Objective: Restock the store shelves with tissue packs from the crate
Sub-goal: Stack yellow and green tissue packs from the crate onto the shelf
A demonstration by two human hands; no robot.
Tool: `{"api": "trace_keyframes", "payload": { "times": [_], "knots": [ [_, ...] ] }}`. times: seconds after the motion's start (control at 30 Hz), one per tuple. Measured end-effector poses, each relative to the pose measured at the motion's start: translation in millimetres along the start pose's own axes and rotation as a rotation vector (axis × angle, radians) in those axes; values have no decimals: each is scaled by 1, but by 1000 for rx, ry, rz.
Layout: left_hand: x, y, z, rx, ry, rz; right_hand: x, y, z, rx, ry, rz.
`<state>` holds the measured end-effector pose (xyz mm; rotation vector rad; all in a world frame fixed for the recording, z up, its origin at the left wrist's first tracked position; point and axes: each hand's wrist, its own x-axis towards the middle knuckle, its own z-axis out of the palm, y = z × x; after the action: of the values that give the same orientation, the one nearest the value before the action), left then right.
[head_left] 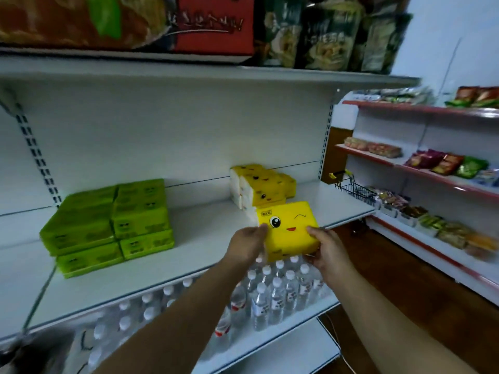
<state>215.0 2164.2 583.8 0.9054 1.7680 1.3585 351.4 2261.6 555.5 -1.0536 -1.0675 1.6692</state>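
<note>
I hold the yellow tissue pack (287,228) at the white shelf's (205,244) front edge, my left hand (247,245) and right hand (328,251) curled round its ends. Just behind it sit more yellow packs (263,188); stacked green packs (113,222) lie leftward. Water bottles (275,292) fill the lower shelf (270,342).

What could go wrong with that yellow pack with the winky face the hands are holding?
The yellow plastic-wrapped tissue pack with the winking face is at the front edge of the white shelf, held at its sides by the left hand and right hand. Let go too early, it might tip onto the clear water bottles below. Pushed back hard, it could knock over the stacked yellow tissue packs behind it.
</note>
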Motion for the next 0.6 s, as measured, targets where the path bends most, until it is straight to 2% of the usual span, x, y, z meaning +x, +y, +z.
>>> {"api": "trace_keyframes", "payload": {
  "times": [0.2, 0.3, 0.47, 0.6],
  "knots": [
    [81, 23, 31, 87, -106, 31, 79, -23, -13, 60, 115, -19],
    [107, 39, 51, 179, -129, 131, 110, -41, -21, 100, 152, -25],
    [161, 87, 63, 376, 33, 345, 166, -82, -9, 108, 108, -86],
    [214, 118, 56, 412, 179, 342, 215, -110, 12, 48, 5, -129]
  ]
}}
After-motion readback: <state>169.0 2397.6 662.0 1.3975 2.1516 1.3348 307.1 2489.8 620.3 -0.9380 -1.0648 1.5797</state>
